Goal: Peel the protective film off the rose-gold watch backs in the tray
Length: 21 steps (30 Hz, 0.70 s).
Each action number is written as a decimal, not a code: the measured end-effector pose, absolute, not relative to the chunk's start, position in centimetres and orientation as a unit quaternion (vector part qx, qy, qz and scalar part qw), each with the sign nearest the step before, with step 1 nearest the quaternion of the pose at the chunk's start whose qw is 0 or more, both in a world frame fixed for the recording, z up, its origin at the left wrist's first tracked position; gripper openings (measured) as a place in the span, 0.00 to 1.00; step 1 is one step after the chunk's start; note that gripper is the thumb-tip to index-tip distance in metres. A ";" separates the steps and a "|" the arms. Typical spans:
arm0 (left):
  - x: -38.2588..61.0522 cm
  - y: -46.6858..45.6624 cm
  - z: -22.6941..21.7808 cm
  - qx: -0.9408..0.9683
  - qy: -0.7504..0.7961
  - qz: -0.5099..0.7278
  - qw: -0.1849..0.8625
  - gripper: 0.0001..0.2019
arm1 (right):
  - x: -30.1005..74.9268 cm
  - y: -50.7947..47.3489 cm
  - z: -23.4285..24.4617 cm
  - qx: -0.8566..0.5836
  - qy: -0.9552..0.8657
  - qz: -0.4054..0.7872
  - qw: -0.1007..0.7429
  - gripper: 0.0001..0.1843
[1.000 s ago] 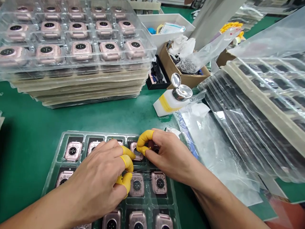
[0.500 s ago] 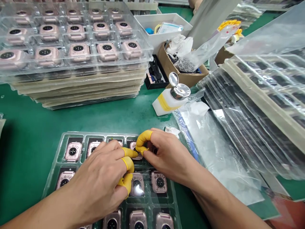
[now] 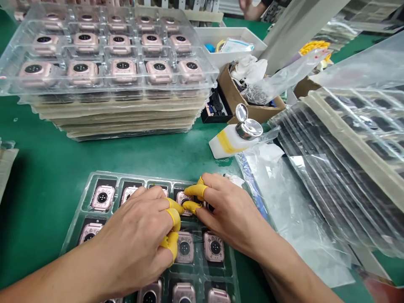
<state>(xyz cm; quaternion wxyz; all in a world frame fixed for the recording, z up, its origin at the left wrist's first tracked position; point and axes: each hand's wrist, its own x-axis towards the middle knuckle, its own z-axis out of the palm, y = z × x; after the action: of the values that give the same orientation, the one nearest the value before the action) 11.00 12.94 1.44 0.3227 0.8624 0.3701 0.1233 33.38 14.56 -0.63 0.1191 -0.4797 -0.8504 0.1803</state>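
Observation:
My left hand (image 3: 139, 231) and my right hand (image 3: 227, 206), with yellow finger cots, meet over a clear plastic tray (image 3: 94, 213) of pink smartwatches. In the back row, the thumb and forefinger of my right hand are at a smartwatch (image 3: 180, 198), one on either side of its dark round sensor. The left forefinger reaches the same watch's lower edge. My other left fingers curl towards the thumb; whether they hold anything is hidden. Another watch (image 3: 103, 198) lies back-up at the tray's far left, and one more (image 3: 213, 247) sits below my right hand.
A tall stack of watch trays (image 3: 126, 109) stands at the back left. Behind my right hand is a white pump bottle (image 3: 229, 141) with its metal lid up. A cardboard box (image 3: 261, 111), a clear plastic bag (image 3: 284, 202) and leaning trays (image 3: 334, 139) fill the right side.
My right forefinger and thumb have parted a little over the watch, where they were closer together. The view has shifted slightly; my left hand keeps nearly the same pose.

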 end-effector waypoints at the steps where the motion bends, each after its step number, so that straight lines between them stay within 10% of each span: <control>1: 11.0 12.9 1.5 0.860 0.371 0.124 0.328 0.14 | 33.3 14.5 -0.8 -0.483 -0.849 0.178 0.119 0.06; 21: 10.9 12.4 2.2 0.863 0.385 0.062 0.321 0.10 | 32.7 14.9 -0.7 -0.517 -0.829 0.192 0.097 0.07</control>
<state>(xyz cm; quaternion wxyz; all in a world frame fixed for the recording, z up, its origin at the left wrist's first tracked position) 10.93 12.42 2.21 0.3215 0.8628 0.3852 0.0620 32.73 14.91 -0.69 0.0971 -0.5167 -0.8287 0.1920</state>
